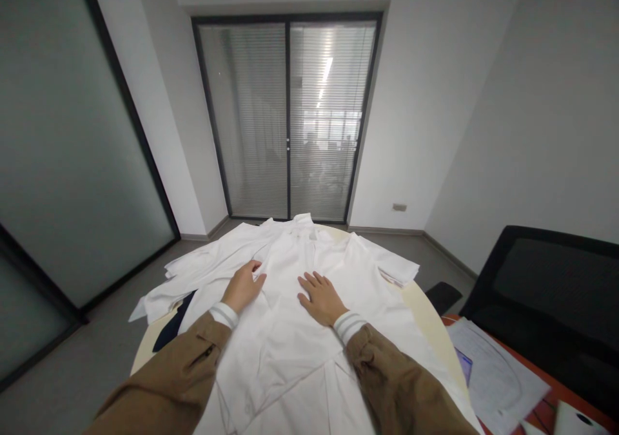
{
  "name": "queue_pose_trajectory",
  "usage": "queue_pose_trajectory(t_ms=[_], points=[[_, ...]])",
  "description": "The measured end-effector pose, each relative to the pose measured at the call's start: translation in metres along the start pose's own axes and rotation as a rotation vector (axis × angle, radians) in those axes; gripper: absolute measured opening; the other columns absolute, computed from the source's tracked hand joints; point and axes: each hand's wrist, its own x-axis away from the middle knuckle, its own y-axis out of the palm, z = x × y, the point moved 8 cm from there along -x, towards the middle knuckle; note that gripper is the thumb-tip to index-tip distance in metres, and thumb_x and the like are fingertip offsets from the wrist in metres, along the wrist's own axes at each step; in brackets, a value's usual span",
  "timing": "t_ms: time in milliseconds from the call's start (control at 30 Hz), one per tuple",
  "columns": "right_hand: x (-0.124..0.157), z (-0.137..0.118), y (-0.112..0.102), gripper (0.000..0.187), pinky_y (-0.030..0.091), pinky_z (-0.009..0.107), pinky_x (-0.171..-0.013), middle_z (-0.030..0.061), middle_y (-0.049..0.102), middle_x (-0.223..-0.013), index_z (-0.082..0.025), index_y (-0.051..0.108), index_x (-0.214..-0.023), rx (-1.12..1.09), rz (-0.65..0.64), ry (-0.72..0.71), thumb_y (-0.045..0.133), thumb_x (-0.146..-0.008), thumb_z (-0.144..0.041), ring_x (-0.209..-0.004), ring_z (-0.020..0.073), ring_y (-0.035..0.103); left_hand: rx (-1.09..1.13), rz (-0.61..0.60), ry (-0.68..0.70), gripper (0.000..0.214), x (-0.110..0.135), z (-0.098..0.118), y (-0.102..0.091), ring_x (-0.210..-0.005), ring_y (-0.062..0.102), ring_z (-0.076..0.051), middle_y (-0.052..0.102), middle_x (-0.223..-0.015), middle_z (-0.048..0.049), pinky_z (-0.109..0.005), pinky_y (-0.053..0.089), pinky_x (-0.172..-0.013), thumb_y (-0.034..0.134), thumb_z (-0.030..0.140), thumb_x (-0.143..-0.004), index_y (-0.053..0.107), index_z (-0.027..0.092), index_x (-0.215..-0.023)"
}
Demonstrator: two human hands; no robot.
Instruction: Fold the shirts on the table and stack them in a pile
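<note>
A white long-sleeved shirt [280, 357] lies spread out on a round table [432, 322], with its collar at the far side and its sleeves folded out to both sides. My left hand [243, 287] rests on the shirt's upper chest with slightly curled fingers. A little to the right, my right hand [322, 298] lies flat on the fabric, fingers spread. Both forearms wear tan sleeves with striped white cuffs. A dark navy cloth [174, 322] pokes out from under the shirt's left side.
A black office chair [546, 280] stands to the right beside an orange desk [546, 390] holding papers [496, 377]. A white device [578, 420] sits at the desk's near corner. Glass doors with blinds [289, 119] fill the far wall.
</note>
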Motion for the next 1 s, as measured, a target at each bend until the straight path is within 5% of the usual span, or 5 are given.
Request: queue_pose_trajectory(t_ms=[167, 433, 567, 667, 1000], points=[[-0.028, 0.004, -0.013, 0.054, 0.025, 0.056, -0.111, 0.0108, 0.044, -0.152, -0.022, 0.046, -0.145, -0.089, 0.026, 0.088, 0.042, -0.097, -0.046, -0.139, 0.0337, 0.034, 0.016, -0.003, 0.107, 0.032, 0.01, 0.037, 0.003, -0.105, 0.065, -0.025, 0.069, -0.112, -0.0125, -0.036, 0.048, -0.096, 0.06, 0.023, -0.084, 0.062, 0.013, -0.115], [-0.091, -0.015, -0.029, 0.062, 0.033, 0.034, -0.112, 0.02, 0.046, -0.148, -0.004, 0.046, -0.143, -0.533, 0.109, 0.276, 0.038, -0.099, -0.048, -0.136, 0.0249, 0.045, -0.052, -0.095, 0.158, 0.036, 0.025, 0.063, 0.023, -0.116, 0.06, -0.027, 0.064, -0.119, -0.015, -0.038, 0.045, -0.101, 0.052, 0.021, -0.091, 0.058, 0.013, -0.126], [-0.114, -0.03, -0.017, 0.078, 0.044, 0.036, -0.1, 0.0233, 0.061, -0.131, -0.002, 0.057, -0.132, -0.506, -0.044, 0.33, 0.057, -0.085, -0.064, -0.121, 0.0318, 0.058, -0.124, -0.185, 0.138, 0.036, 0.031, 0.066, 0.032, -0.114, 0.061, -0.027, 0.061, -0.121, -0.0133, -0.036, 0.047, -0.097, 0.05, 0.021, -0.092, 0.057, 0.017, -0.127], [-0.132, -0.033, -0.011, 0.057, 0.045, 0.036, -0.096, 0.0231, 0.066, -0.121, -0.005, 0.067, -0.116, -0.379, -0.061, 0.381, 0.071, -0.078, -0.048, -0.117, 0.0335, 0.06, -0.137, -0.232, 0.124, 0.037, 0.035, 0.067, 0.036, -0.115, 0.061, -0.027, 0.059, -0.127, -0.0132, -0.035, 0.048, -0.096, 0.048, 0.022, -0.093, 0.057, 0.019, -0.129], [-0.156, -0.005, -0.022, 0.034, 0.048, 0.031, -0.087, 0.0162, 0.073, -0.099, -0.01, 0.07, -0.102, -0.58, 0.184, 0.381, 0.047, -0.095, -0.034, -0.1, 0.0256, 0.066, -0.223, -0.54, 0.072, 0.05, 0.057, 0.051, 0.019, -0.098, 0.067, -0.032, 0.069, -0.104, -0.0155, -0.039, 0.048, -0.084, 0.05, 0.026, -0.089, 0.047, 0.014, -0.137]])
